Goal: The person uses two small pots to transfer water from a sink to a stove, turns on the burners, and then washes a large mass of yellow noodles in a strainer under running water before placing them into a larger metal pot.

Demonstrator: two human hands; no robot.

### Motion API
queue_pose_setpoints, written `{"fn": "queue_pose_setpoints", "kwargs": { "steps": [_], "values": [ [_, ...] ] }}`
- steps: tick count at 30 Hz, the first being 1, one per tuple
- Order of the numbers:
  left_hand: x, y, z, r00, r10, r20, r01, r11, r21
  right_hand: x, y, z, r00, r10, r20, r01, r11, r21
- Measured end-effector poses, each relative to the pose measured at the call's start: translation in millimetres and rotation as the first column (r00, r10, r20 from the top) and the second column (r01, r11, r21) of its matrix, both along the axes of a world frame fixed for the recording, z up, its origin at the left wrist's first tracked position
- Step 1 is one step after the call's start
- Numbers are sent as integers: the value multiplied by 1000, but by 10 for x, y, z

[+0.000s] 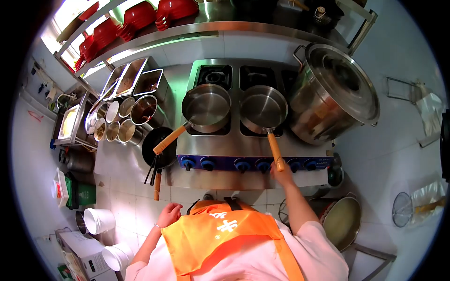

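Observation:
My right hand (pixel 282 177) is at the stove's front edge, right at the end of the wooden handle of the right saucepan (pixel 263 108). The handle hides most of its fingers, which are close to a blue control knob (pixel 263 165); I cannot make out a grip. My left hand (pixel 169 215) hangs by my waist, loosely curled with nothing in it. The left saucepan (pixel 206 108) stands on the neighbouring burner, its wooden handle angled toward me and left. Both pans look to hold clear liquid. The steel stove (pixel 253 146) lies under them.
A large lidded stockpot (pixel 311 119) stands at the stove's right. On the left are a dark wok (pixel 161 157), several steel canisters (pixel 149 110) and rectangular food pans (pixel 152 84). Red bowls (pixel 139 18) line the shelf (pixel 262 29) above. White buckets (pixel 99 221) sit on the floor.

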State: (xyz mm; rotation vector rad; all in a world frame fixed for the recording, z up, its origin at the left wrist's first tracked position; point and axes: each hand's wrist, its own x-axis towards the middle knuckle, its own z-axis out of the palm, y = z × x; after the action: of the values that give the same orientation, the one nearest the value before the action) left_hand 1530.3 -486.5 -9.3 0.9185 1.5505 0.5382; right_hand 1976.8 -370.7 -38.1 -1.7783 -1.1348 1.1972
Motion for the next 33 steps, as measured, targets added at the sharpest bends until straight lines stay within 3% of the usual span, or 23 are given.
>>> {"fn": "queue_pose_setpoints", "kwargs": {
  "steps": [1,2,3,4,7,11,14,17,22,25,27,29,33],
  "values": [
    [50,-9,10,999,13,33,-12,999,-35,-63,-83,-36,1000,2,1,-2,1000,-7],
    [100,-24,18,999,14,34,-12,999,-44,-117,-165,-76,946,135,294,-144,990,7],
    [152,-37,27,999,16,52,-13,998,-63,-161,-211,-109,793,245,558,-282,959,-20],
    [200,-45,30,997,21,69,-15,997,-80,-199,-213,-155,792,250,557,-284,958,-27],
    [307,-111,50,993,42,114,-32,996,-88,-361,-208,-129,640,173,749,-248,969,-11],
    [292,-264,16,1000,-10,30,11,999,-51,-393,-118,-252,580,199,790,-256,965,-55],
    [194,-433,-120,998,20,66,-18,999,-26,-450,-106,-387,564,144,813,-229,973,-13],
    [113,-591,-127,997,27,71,-26,999,-18,-483,-54,-299,552,223,803,-238,966,-105],
    [-208,-1172,-126,987,82,141,-77,996,-40,-540,-25,-419,375,162,913,-319,947,-37],
    [-422,-1583,-248,956,232,178,-222,972,-78,-564,-16,-439,253,159,954,-415,909,-42],
    [-540,-1868,-315,951,265,158,-251,963,-99,-621,-10,-495,68,102,993,-418,906,-64],
    [-602,-2133,-483,960,269,85,-262,962,-83,-642,11,-526,42,105,994,-459,886,-74],
    [-636,-2498,-767,954,260,148,-246,964,-105,-613,46,-591,8,109,994,-508,857,-90]
  ]
}}
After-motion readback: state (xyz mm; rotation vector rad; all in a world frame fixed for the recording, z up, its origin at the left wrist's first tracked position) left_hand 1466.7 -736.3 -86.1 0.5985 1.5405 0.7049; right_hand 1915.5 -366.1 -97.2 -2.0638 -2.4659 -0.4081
